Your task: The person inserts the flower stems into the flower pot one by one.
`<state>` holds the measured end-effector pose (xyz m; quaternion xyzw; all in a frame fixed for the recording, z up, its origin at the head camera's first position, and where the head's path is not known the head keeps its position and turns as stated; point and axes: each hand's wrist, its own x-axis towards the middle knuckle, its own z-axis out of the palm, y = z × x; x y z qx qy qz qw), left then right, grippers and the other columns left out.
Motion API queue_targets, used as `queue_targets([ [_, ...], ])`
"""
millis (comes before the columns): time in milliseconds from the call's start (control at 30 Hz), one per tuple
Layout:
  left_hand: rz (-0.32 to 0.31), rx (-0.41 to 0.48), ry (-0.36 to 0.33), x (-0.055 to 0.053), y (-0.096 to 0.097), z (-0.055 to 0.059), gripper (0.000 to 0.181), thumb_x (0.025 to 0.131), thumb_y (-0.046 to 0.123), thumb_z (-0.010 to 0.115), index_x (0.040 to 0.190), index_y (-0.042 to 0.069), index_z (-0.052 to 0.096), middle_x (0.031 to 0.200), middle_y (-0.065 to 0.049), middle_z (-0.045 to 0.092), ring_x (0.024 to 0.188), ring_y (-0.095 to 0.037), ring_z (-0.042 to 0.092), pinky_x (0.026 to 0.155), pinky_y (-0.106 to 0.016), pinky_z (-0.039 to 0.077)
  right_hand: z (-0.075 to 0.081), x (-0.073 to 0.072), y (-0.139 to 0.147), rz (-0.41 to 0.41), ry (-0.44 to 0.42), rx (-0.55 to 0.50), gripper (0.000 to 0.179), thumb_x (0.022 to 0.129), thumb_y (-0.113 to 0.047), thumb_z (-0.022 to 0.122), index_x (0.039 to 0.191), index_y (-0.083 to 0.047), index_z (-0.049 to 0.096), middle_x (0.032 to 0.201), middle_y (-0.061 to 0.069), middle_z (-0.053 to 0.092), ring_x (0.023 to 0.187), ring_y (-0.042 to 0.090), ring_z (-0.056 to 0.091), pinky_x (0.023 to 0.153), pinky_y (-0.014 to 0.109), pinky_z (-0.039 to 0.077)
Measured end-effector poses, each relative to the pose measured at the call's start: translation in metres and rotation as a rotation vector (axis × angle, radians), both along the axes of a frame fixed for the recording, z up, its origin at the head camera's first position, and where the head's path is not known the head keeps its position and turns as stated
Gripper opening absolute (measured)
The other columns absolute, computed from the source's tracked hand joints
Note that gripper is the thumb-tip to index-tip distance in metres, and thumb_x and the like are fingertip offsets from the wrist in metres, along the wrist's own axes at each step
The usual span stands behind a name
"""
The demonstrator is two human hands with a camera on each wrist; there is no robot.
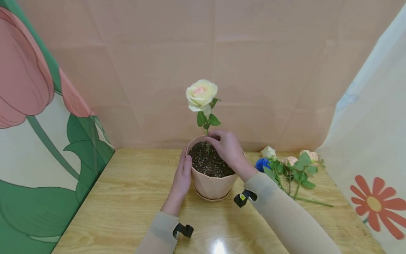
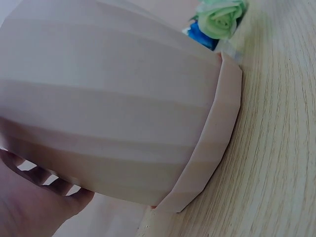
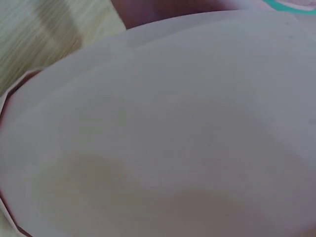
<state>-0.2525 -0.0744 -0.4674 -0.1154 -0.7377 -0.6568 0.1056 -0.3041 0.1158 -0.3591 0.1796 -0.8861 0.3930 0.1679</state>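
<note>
Pinkish-beige backdrop (image 1: 266,53) spans the head view at 12 o'clock; below it the wood-grained counter (image 1: 133,197) runs down to 6 o'clock; a tulip-printed panel (image 1: 22,63) fills the 9 o'clock side, a white panel (image 1: 380,123) with a red flower print the 3 o'clock side.

Two pale sleeves reach in, the right one (image 1: 285,215) from 5 o'clock, the left one (image 1: 160,233) from 7; between them, near the middle of the counter, the pink faceted pot (image 1: 214,185) stands upright on its saucer; loose cut flowers (image 1: 304,169) lie at the pot's 3 o'clock, apart from it.

One cream rose (image 1: 202,95) with a pink heart stands almost vertical above the pot, its stem coming down into the dark soil (image 1: 210,167); the right hand (image 1: 229,148) has its thumb and fingers pinching that stem just above the soil; the left hand (image 1: 183,173) rests on the pot's wall at 9 o'clock, fingers extended and pressed against it.

Smallest are the black wrist devices (image 1: 242,200) and a blue bloom (image 1: 262,164) at the cut flowers' 9 o'clock edge.
</note>
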Motion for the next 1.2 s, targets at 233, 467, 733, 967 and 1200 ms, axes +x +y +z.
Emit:
queue_targets([
  [233,-0.001,0.007,-0.007,-0.0012,0.0005,-0.0002,0.063,0.122,0.047,0.030,0.178,0.020,0.022,0.181,-0.011,0.024,0.166,-0.036,0.023,0.133,-0.061,0.018,-0.0008,-0.0049,-0.0017,-0.012,0.070,0.080,0.012,0.105,-0.021,0.080,0.101,-0.011,0.085,0.094,0.001,0.082,0.078,0.016,0.070,0.072,0.038,0.060],
  [467,0.002,0.001,0.016,-0.0041,0.0034,-0.0001,0.061,0.123,0.043,0.029,0.178,0.020,0.023,0.181,-0.009,0.025,0.165,-0.033,0.023,0.133,-0.058,0.018,-0.0006,-0.0057,0.0005,-0.014,0.088,0.072,0.012,0.105,-0.021,0.080,0.099,-0.012,0.085,0.092,-0.001,0.081,0.077,0.015,0.069,0.071,0.038,0.059],
  [733,0.000,-0.002,0.015,-0.0016,0.0027,-0.0024,0.060,0.123,0.042,0.029,0.178,0.021,0.023,0.181,-0.009,0.025,0.165,-0.035,0.023,0.133,-0.060,0.018,-0.0063,-0.0047,-0.0001,-0.025,0.035,0.024,0.014,0.105,-0.023,0.081,0.102,-0.011,0.085,0.093,0.001,0.081,0.079,0.016,0.072,0.073,0.039,0.061],
  [967,-0.007,-0.003,0.024,-0.0017,0.0017,-0.0045,0.061,0.123,0.043,0.028,0.178,0.020,0.022,0.182,-0.009,0.024,0.166,-0.034,0.022,0.133,-0.060,0.017,-0.0071,-0.0043,-0.0005,-0.039,-0.012,0.016,0.017,0.105,-0.026,0.080,0.110,-0.010,0.085,0.101,0.004,0.083,0.088,0.019,0.075,0.081,0.043,0.063],
  [1200,-0.019,0.012,0.039,-0.0010,0.0018,-0.0028,0.060,0.123,0.040,0.029,0.178,0.018,0.022,0.182,-0.010,0.024,0.166,-0.035,0.022,0.133,-0.061,0.017,-0.0054,-0.0037,-0.0011,-0.036,-0.042,-0.004,0.022,0.105,-0.028,0.080,0.115,-0.008,0.085,0.107,0.006,0.083,0.095,0.022,0.077,0.087,0.045,0.064],
])
